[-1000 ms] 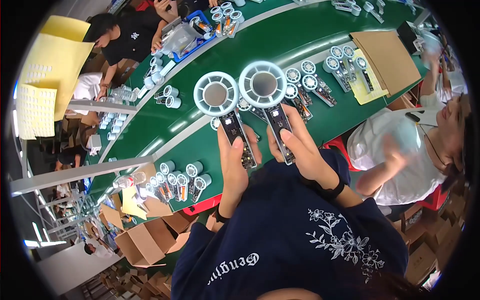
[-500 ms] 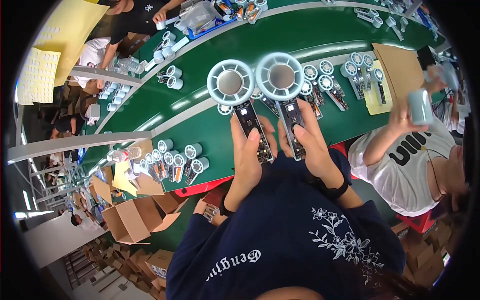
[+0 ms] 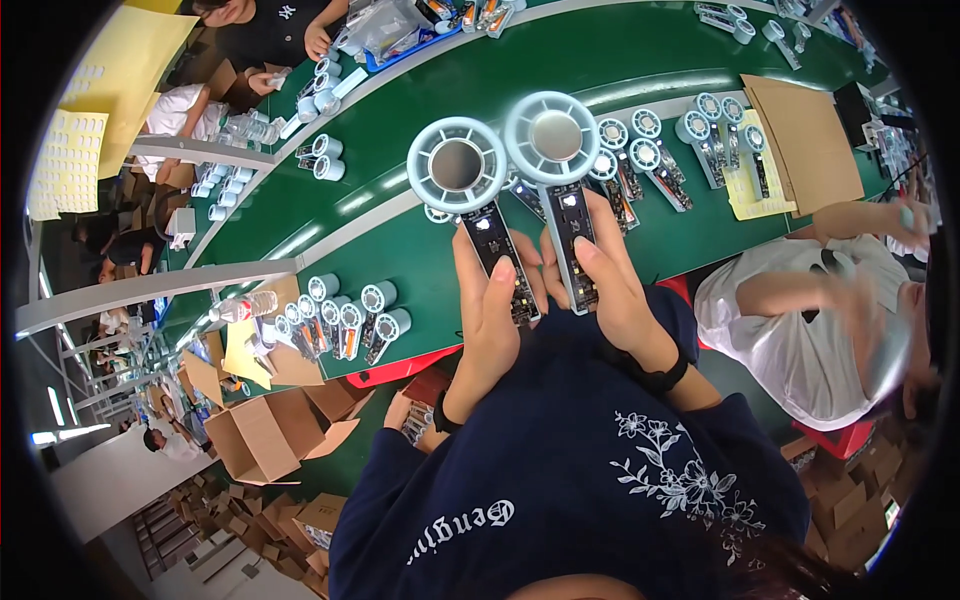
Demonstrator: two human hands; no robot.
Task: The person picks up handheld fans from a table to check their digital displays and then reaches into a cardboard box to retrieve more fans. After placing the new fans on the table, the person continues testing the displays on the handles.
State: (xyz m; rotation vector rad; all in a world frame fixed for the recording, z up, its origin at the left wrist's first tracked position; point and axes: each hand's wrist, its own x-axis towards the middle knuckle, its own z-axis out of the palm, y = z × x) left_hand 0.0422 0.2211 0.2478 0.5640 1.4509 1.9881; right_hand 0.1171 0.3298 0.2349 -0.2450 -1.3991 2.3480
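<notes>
Handheld fans [image 3: 484, 226] are held above the green bench [image 3: 428, 290], near its edge, one handle wrapped closely by the grip of the left hand [image 3: 488, 318], the other by the right hand [image 3: 620, 292]. Through a careless twist, adjacent rims [image 3: 457, 124] could be knocked together, or bare circuit boards [image 3: 573, 218] scraped.

Partly hidden, smeared and cropped.
Near the centre, the left fan [image 3: 456, 165] covers much of a lying fan [image 3: 437, 214], and the handles [image 3: 574, 222] hide some fingers of the left hand [image 3: 490, 310] and right hand [image 3: 615, 290]; their tiny components are too small to tell. At right, a co-worker's hand [image 3: 855, 303] blurs, the pale shape [image 3: 888, 350] beside it unclear. The top edge crops the blue tray [image 3: 420, 48].
</notes>
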